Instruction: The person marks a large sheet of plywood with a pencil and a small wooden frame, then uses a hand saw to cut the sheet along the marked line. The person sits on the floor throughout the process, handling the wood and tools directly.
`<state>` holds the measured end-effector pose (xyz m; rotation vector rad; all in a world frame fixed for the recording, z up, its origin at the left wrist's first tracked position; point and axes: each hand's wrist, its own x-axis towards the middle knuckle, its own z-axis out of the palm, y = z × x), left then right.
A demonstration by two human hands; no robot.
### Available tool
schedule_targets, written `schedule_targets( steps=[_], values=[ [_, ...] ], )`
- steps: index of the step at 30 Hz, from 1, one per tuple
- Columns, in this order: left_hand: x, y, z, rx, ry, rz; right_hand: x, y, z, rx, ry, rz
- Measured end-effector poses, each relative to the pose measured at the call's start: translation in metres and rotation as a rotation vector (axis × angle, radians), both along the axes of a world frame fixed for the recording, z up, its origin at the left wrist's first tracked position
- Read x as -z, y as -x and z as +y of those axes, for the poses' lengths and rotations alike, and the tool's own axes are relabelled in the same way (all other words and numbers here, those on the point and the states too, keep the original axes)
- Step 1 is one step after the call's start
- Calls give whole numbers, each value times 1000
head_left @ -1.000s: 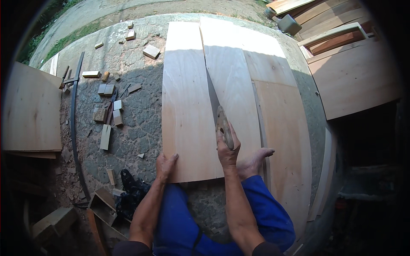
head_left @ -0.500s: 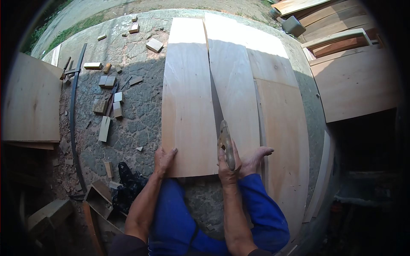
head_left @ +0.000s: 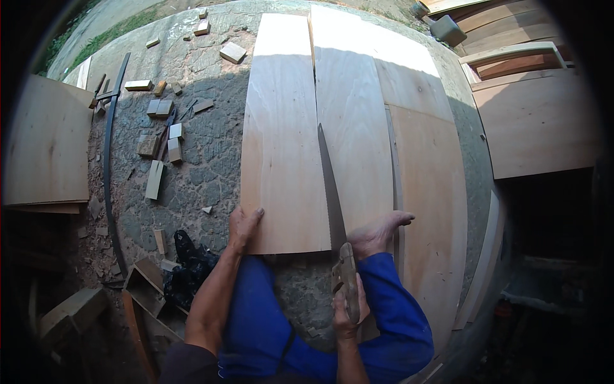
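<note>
My right hand (head_left: pixel 350 315) is wrapped round the worn wooden handle of a handsaw (head_left: pixel 332 192). The blade points away from me along a narrow gap in the pale plywood sheet (head_left: pixel 284 160), with its handle hanging past the near edge. My left hand (head_left: pixel 244 230) grips the near left edge of the sheet, thumb on top and fingers mostly hidden underneath. To the right of the gap lies the other plywood strip (head_left: pixel 355 147), with my bare foot (head_left: pixel 382 235) pressing on its near end.
Another plywood sheet (head_left: pixel 428 173) lies further right. Wood offcuts (head_left: pixel 153 179) and a long dark metal bar clamp (head_left: pixel 110 141) lie on the rough concrete at left. A plywood stack (head_left: pixel 51 147) stands far left, a framed wooden panel (head_left: pixel 534 125) at right. A small wooden box (head_left: pixel 147 288) sits near left.
The right hand has drawn the handsaw back toward me, so more blade shows and the handle is past the near edge. My left hand keeps its grip; the view has shifted slightly.
</note>
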<state>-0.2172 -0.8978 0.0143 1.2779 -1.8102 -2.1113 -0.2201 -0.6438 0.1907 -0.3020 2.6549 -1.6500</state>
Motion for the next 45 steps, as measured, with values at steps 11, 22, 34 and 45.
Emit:
schedule_targets(
  steps=[11, 22, 34, 45],
  values=[
    [4, -1, 0, -22, -23, 44, 36, -12, 28, 13, 8, -57],
    [0, 1, -4, 20, -44, 45, 41, 16, 7, 12, -47, -88],
    [1, 3, -4, 4, -2, -13, 29, 4, 11, 31, -42, -94],
    [8, 1, -5, 8, -19, 80, 50, 0, 20, 27, 5, -118]
  ],
)
